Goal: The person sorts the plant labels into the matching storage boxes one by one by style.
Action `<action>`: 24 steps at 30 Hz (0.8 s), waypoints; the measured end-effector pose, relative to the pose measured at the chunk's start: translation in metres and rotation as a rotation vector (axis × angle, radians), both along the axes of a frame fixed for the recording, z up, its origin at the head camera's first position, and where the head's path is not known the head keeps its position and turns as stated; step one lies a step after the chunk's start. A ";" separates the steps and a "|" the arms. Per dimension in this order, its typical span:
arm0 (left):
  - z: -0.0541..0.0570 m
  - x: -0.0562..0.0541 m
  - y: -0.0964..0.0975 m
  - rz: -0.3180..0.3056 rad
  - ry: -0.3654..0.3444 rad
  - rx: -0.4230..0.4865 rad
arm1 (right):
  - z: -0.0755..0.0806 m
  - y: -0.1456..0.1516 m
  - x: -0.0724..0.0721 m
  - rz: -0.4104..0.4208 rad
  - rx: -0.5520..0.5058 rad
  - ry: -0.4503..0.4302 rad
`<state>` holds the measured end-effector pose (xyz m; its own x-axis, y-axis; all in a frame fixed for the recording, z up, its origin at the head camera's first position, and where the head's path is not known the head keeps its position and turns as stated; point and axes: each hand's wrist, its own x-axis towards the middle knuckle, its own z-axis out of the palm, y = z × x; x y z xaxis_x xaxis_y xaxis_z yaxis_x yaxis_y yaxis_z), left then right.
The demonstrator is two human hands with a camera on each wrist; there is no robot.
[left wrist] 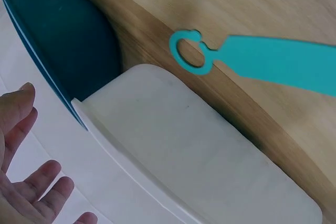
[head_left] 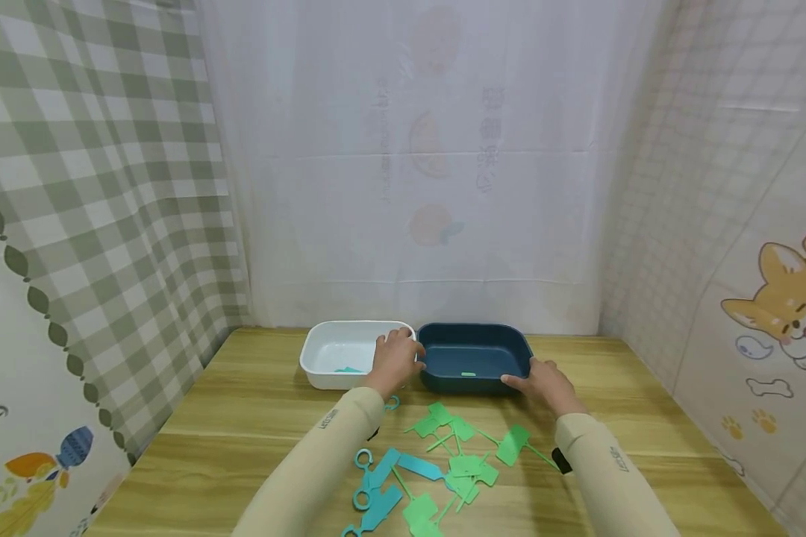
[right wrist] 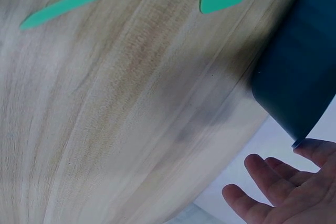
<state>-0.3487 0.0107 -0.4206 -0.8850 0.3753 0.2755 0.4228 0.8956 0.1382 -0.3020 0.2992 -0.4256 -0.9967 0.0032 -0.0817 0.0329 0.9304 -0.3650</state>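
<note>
My left hand [head_left: 395, 359] hovers over the right end of a white plastic tub [head_left: 329, 382], where it meets a dark blue tub [head_left: 470, 386]. Its fingers are spread and hold nothing in the left wrist view. At the dark tub's right front corner is my right hand [head_left: 546, 384], a fingertip touching the rim and the other fingers loosely extended. A blue piece [head_left: 348, 370] lies in the white tub, and a small green piece [head_left: 468, 374] shows in the dark one. In front are green flag-shaped plant labels [head_left: 513, 445] and blue ring-ended hanging tags [head_left: 381, 509].
The tubs stand side by side at the back of the wooden table [head_left: 242, 447], near a white curtain [head_left: 349, 224]. Checked cloth [head_left: 141, 186] hangs on the left, and a printed cloth [head_left: 766, 194] on the right. Several labels overlap in the front middle.
</note>
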 end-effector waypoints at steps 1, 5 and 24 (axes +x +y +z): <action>0.000 0.000 -0.001 -0.006 -0.001 0.001 | 0.000 0.000 0.000 -0.001 0.001 -0.001; 0.001 0.002 -0.005 -0.028 0.003 -0.005 | 0.001 0.001 -0.001 0.000 0.003 -0.005; 0.006 0.021 -0.021 -0.105 -0.025 -0.066 | 0.001 0.001 -0.003 -0.001 0.012 -0.015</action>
<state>-0.3273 -0.0101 -0.4141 -0.8462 0.4830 0.2253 0.5120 0.8541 0.0919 -0.3045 0.3001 -0.4242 -0.9953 0.0051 -0.0967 0.0391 0.9345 -0.3538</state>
